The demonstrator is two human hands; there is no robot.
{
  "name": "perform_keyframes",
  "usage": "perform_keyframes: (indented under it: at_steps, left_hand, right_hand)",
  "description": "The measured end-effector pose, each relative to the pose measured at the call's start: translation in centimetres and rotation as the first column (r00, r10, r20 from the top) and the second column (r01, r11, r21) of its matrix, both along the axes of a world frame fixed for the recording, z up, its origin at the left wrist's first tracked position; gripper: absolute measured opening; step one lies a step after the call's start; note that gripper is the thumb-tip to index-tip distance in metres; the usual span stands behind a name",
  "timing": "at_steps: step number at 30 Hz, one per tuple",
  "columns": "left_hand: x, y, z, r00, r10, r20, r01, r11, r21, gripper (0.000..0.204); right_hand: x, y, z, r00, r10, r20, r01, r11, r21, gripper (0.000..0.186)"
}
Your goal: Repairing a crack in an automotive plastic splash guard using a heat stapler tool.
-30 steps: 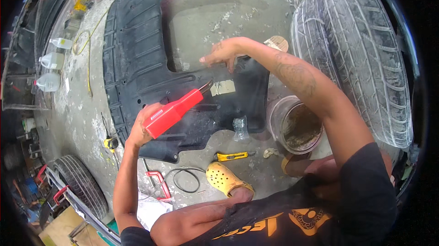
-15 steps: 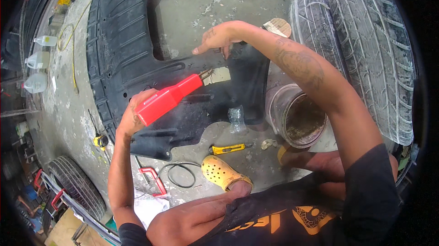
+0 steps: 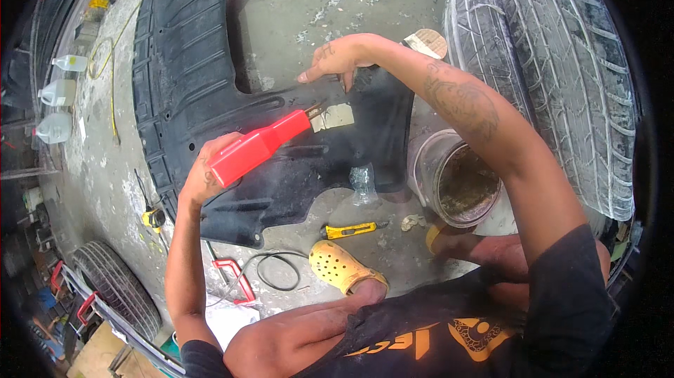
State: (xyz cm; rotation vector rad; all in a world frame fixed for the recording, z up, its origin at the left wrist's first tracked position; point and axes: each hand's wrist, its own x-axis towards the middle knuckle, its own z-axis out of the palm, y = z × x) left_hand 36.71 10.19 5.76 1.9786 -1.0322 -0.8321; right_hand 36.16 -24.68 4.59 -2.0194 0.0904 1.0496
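In my left hand point(image 3: 206, 168) is a red hot stapler point(image 3: 256, 150), its fingers wrapped round the back of the body. Thin metal prongs at its front end point up and right, over a beige patch point(image 3: 335, 118) on a large black plastic car panel point(image 3: 184, 83). The panel lies on the floor. My right hand point(image 3: 337, 58) is at the panel's inner edge, above the patch, thumb stretched to the left and apart from the fingers, which point down toward the panel. Part of those fingers is hidden behind the hand. Clear crumpled plastic point(image 3: 362, 184) rests on the panel's near part.
A yellow utility knife point(image 3: 351, 229) lies beside my yellow clog point(image 3: 340, 264). Right of the panel stand a dirty bucket point(image 3: 430, 167) and a large tyre point(image 3: 554, 83). A red clamp point(image 3: 235, 278) and a dark cable point(image 3: 281, 269) lie near my left knee; plastic jugs point(image 3: 57, 93) stand far left.
The red stapler and my left hand have shifted very slightly upward and to the right. My right hand stays in nearly the same place.
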Motion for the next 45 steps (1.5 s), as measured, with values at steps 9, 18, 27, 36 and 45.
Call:
perform_keyframes:
  at_steps: [9,18,27,36,45]
  left_hand:
    - [0.1,0.0,0.4,1.0,0.015,-0.003,-0.015,0.999,0.032,0.039]
    - [0.2,-0.6,0.2,0.998,0.005,0.066,-0.002,0.999,-0.043,0.035]
    - [0.5,-0.9,0.5,0.999,-0.023,0.032,0.025,0.998,-0.051,0.034]
    - [0.7,-1.0,0.2,0.995,-0.053,0.089,0.061,0.994,-0.093,0.032]
    - [0.5,-1.7,1.2,0.999,-0.047,0.015,0.048,0.996,-0.071,0.03]
  right_hand:
    - [0.0,-0.1,-0.4,1.0,-0.003,0.015,0.003,1.0,0.021,0.083]
    - [0.0,0.1,-0.4,1.0,-0.022,0.019,0.022,0.999,0.024,0.083]
    - [0.5,-0.2,-0.2,0.997,0.053,-0.059,-0.046,0.994,0.102,0.085]
    - [0.3,-0.7,0.4,0.997,0.047,-0.065,-0.039,0.992,0.118,0.072]
    - [0.4,-0.7,0.4,0.998,0.059,-0.034,-0.057,0.997,0.049,0.064]
